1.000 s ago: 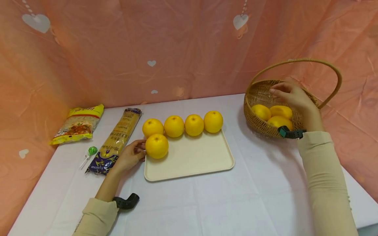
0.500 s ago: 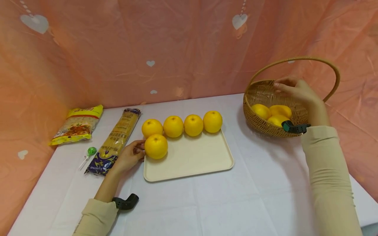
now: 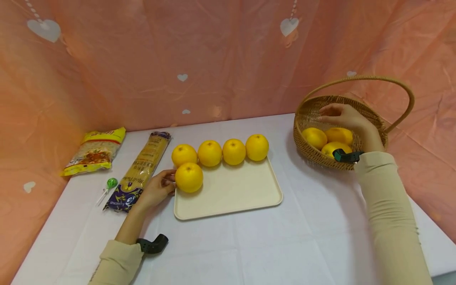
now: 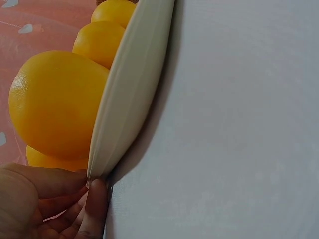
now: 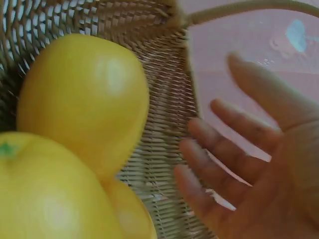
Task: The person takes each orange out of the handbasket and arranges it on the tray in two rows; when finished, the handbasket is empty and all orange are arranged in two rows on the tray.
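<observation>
My left hand (image 3: 158, 188) is at the left edge of a cream tray (image 3: 238, 186). In the left wrist view its thumb and fingers pinch the tray's rim (image 4: 130, 94). An orange (image 3: 189, 177) sits on the tray beside these fingers, and a row of several oranges (image 3: 234, 151) lines the tray's back edge. Over the wicker basket (image 3: 306, 149) hangs my right hand (image 3: 347, 117), holding nothing. The right wrist view shows its fingers (image 5: 219, 172) spread and loosely bent, apart from the fruit. Inside the basket lie yellow fruits (image 5: 84, 99), one of them rounded and elongated.
Left of the tray lies a spaghetti packet (image 3: 144, 162), with a green lollipop (image 3: 112, 183) beside it. A yellow food bag (image 3: 95, 151) is at the back left. The basket's tall handle (image 3: 370, 78) arches above my right hand. A pink curtain (image 3: 228, 59) hangs behind the table.
My right hand shifts slightly right and up, then back left and lower over the basket. The basket's handle now shows a little lower. My left hand stays at the tray.
</observation>
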Demonstrator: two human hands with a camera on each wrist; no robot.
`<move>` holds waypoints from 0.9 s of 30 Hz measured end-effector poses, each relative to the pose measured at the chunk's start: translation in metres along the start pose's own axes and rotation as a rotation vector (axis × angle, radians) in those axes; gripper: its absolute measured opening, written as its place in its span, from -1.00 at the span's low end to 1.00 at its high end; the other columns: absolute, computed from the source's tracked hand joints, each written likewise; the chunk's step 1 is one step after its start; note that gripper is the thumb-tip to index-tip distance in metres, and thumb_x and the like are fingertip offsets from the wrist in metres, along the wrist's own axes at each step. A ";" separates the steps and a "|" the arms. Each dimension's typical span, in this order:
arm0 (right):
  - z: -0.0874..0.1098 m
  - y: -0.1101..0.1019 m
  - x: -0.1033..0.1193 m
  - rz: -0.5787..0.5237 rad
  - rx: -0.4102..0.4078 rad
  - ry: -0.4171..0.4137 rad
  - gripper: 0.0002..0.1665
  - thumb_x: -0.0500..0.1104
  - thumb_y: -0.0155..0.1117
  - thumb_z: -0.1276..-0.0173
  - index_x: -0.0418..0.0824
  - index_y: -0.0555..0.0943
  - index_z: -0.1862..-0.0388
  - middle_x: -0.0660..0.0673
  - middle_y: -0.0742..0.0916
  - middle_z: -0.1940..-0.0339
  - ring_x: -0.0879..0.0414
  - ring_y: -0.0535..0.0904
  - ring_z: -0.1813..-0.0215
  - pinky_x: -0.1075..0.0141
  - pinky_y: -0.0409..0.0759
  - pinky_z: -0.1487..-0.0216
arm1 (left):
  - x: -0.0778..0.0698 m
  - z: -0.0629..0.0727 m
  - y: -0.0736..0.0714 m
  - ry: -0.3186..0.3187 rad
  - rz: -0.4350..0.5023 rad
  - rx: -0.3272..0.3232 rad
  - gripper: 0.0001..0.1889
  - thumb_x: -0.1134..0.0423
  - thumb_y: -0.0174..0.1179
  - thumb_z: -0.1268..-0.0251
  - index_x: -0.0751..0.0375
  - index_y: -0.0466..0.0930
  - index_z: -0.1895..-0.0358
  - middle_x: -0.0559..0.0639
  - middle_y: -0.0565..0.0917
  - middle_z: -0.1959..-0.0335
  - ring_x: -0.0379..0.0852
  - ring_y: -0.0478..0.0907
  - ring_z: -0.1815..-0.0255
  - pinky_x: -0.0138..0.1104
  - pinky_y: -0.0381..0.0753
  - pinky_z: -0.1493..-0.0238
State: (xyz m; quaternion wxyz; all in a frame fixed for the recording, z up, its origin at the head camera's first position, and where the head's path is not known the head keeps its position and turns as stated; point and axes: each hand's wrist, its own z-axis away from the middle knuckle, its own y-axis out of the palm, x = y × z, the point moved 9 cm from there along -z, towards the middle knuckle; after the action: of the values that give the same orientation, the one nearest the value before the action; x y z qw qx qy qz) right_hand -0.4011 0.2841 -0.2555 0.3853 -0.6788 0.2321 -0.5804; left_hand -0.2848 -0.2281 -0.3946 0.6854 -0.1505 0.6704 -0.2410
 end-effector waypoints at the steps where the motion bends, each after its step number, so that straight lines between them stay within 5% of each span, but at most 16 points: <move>1: -0.001 0.005 -0.001 0.016 0.032 0.005 -0.36 0.00 0.22 -0.31 -0.31 0.36 -0.26 -0.25 0.54 -0.14 0.00 0.43 -0.12 0.19 0.42 -0.10 | 0.000 0.000 0.000 0.000 0.004 0.000 -0.52 0.52 -0.01 -0.27 0.46 0.23 -0.27 0.34 0.45 0.04 0.01 0.46 0.19 -0.37 0.60 0.27; 5: -0.003 0.022 -0.004 0.044 0.143 -0.021 -0.28 -0.09 0.30 -0.24 -0.34 0.32 -0.31 -0.40 0.42 -0.27 -0.23 0.27 -0.29 -0.09 0.20 -0.28 | -0.001 0.000 0.001 -0.001 0.006 0.004 -0.52 0.52 -0.01 -0.26 0.46 0.23 -0.28 0.33 0.45 0.05 -0.02 0.46 0.22 -0.38 0.60 0.26; 12: -0.003 0.043 -0.009 0.050 0.292 -0.040 -0.18 -0.16 0.35 -0.18 -0.35 0.24 -0.36 -0.42 0.29 -0.36 -0.31 0.10 -0.37 -0.21 0.02 -0.32 | -0.001 0.001 0.001 -0.007 0.009 0.009 -0.51 0.52 0.00 -0.26 0.46 0.22 -0.28 0.32 0.44 0.05 -0.01 0.46 0.22 -0.37 0.61 0.27; 19: 0.001 0.054 -0.011 0.113 0.352 0.020 -0.08 -0.06 0.43 -0.09 -0.17 0.23 -0.40 -0.28 0.40 -0.30 -0.15 0.34 -0.13 0.01 0.33 -0.08 | -0.001 0.001 -0.001 -0.013 0.021 0.010 -0.51 0.53 -0.01 -0.26 0.46 0.21 -0.28 0.33 0.43 0.04 0.01 0.46 0.20 -0.36 0.61 0.27; 27: -0.001 0.059 -0.011 0.177 0.341 0.006 -0.06 -0.06 0.43 -0.07 -0.21 0.22 -0.39 -0.30 0.41 -0.27 -0.15 0.36 -0.08 -0.01 0.35 -0.05 | -0.001 0.000 -0.002 0.010 -0.018 -0.002 -0.51 0.53 0.00 -0.23 0.49 0.24 -0.27 0.35 0.46 0.06 0.01 0.47 0.21 -0.36 0.60 0.27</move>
State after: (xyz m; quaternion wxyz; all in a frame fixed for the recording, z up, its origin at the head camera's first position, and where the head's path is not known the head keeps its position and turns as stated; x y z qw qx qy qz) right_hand -0.3964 0.2571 -0.3085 0.5437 -0.5790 0.1902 -0.5771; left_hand -0.2848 -0.2291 -0.3932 0.6797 -0.1560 0.6728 -0.2472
